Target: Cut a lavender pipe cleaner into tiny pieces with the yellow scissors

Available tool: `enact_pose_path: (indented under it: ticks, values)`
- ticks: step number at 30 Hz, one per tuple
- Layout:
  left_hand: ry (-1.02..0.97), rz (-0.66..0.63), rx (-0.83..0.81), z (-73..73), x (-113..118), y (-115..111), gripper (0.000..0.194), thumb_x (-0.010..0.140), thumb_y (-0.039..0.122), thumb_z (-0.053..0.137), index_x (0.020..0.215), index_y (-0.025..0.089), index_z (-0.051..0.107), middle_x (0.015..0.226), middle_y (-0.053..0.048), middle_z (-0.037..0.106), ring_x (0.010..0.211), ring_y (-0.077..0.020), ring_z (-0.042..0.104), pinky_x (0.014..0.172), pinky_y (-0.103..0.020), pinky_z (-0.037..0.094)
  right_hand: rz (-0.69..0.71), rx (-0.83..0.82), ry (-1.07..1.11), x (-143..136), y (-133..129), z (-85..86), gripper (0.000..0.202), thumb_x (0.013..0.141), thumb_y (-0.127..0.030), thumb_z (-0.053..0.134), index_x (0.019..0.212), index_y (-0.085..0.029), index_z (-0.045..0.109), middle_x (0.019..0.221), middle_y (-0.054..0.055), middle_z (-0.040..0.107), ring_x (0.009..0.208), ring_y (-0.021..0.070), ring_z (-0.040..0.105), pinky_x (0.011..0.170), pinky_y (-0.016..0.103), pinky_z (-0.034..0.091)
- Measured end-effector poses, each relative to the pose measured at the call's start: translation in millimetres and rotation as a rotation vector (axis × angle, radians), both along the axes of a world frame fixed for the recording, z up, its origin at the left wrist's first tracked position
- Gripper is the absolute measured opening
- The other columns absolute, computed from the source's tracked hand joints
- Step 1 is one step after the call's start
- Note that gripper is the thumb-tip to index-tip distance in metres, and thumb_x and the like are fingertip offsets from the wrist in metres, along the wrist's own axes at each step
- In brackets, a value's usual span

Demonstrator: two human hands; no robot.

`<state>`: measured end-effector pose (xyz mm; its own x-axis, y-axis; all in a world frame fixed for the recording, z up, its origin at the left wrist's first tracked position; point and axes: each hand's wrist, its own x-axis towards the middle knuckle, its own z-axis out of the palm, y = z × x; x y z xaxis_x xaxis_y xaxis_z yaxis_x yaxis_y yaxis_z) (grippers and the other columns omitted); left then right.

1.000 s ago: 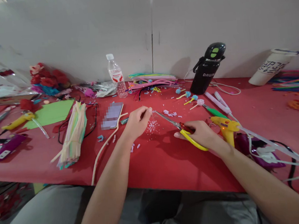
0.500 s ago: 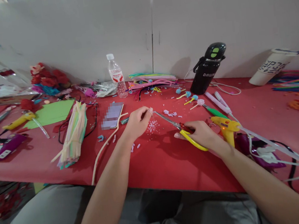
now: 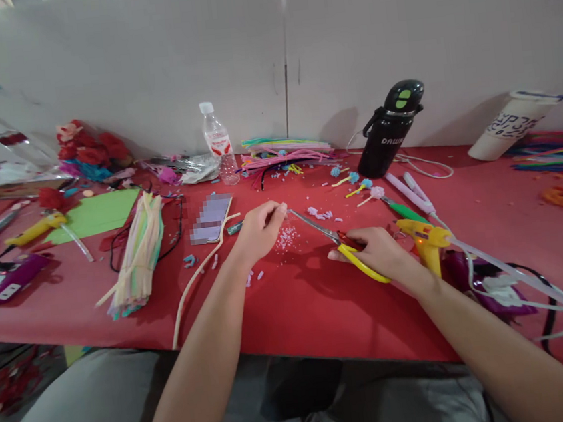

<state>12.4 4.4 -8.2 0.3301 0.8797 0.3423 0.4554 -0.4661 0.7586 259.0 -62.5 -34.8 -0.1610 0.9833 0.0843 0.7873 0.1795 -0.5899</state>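
Observation:
My right hand [image 3: 379,252] grips a pair of scissors [image 3: 323,227] with yellow and red handles, their blades reaching left. At the blade tips, my left hand [image 3: 264,227] pinches thumb and forefinger together; what sits between them is too small to make out, with a pale speck at the fingertips. Tiny lilac clippings [image 3: 286,239] are scattered on the red table under the fingers. Longer lilac pieces [image 3: 319,214] lie beyond the blades. A cream pipe cleaner [image 3: 188,284] runs along the table beside my left forearm.
A bundle of pastel pipe cleaners [image 3: 138,259] and a phone [image 3: 214,218] lie to the left. Rightward are a yellow glue gun [image 3: 426,236] with cords and a black bottle [image 3: 391,129]. Small pompom flowers [image 3: 353,177] and a plastic bottle [image 3: 221,143] are farther back.
The hands and scissors hold nearly the same position. Only a very slight shift of the whole view is visible.

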Motion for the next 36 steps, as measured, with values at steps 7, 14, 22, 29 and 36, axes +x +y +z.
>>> enact_pose_path:
  ticks: [7, 14, 22, 29, 36]
  values:
    - [0.005, -0.004, 0.011, 0.2, -0.2, -0.3, 0.034, 0.093, 0.042, 0.039, 0.069, 0.017, 0.045, 0.061, 0.003, 0.041, 0.057, -0.0099, 0.038, 0.056, -0.024, 0.03, -0.006, 0.0, 0.017, 0.4, -1.0, -3.4, 0.057, 0.068, -0.069, 0.06, 0.058, -0.019, 0.034, 0.057, -0.005, 0.027, 0.056, 0.0095, 0.023, 0.046, 0.023, 0.021]
    - [0.01, -0.006, 0.011, 0.4, 0.2, -0.6, 0.035, 0.093, 0.043, 0.038, 0.07, 0.017, 0.045, 0.062, 0.002, 0.041, 0.057, -0.0105, 0.038, 0.055, -0.024, 0.03, 0.0, -0.007, 0.015, -1.1, -1.8, 1.6, 0.055, 0.069, -0.064, 0.063, 0.057, -0.018, 0.035, 0.057, -0.005, 0.026, 0.055, 0.0088, 0.023, 0.045, 0.022, 0.021]
    - [0.022, -0.003, 0.02, 0.3, 0.1, -0.5, 0.035, 0.092, 0.042, 0.039, 0.07, 0.017, 0.047, 0.061, 0.002, 0.042, 0.057, -0.0106, 0.039, 0.055, -0.024, 0.031, 0.008, 0.0, 0.017, 2.1, 0.3, -3.9, 0.056, 0.068, -0.067, 0.062, 0.056, -0.018, 0.035, 0.056, -0.005, 0.026, 0.055, 0.0089, 0.023, 0.045, 0.022, 0.021]
    - [0.016, 0.003, 0.011, -0.5, -0.3, 0.4, 0.035, 0.092, 0.043, 0.039, 0.073, 0.017, 0.051, 0.061, 0.002, 0.045, 0.057, -0.0107, 0.041, 0.056, -0.024, 0.032, -0.044, 0.01, 0.032, -0.5, -2.0, 0.8, 0.054, 0.07, -0.062, 0.063, 0.057, -0.019, 0.032, 0.057, -0.005, 0.026, 0.055, 0.009, 0.023, 0.045, 0.022, 0.02]
    - [0.0, 0.029, -0.008, 1.2, 0.9, -1.3, 0.037, 0.093, 0.044, 0.036, 0.068, 0.018, 0.044, 0.057, 0.003, 0.037, 0.053, -0.0108, 0.036, 0.053, -0.025, 0.028, -0.023, 0.021, 0.026, -1.1, -2.6, 0.4, 0.055, 0.069, -0.064, 0.062, 0.057, -0.019, 0.033, 0.057, -0.004, 0.027, 0.055, 0.0088, 0.023, 0.044, 0.023, 0.02]
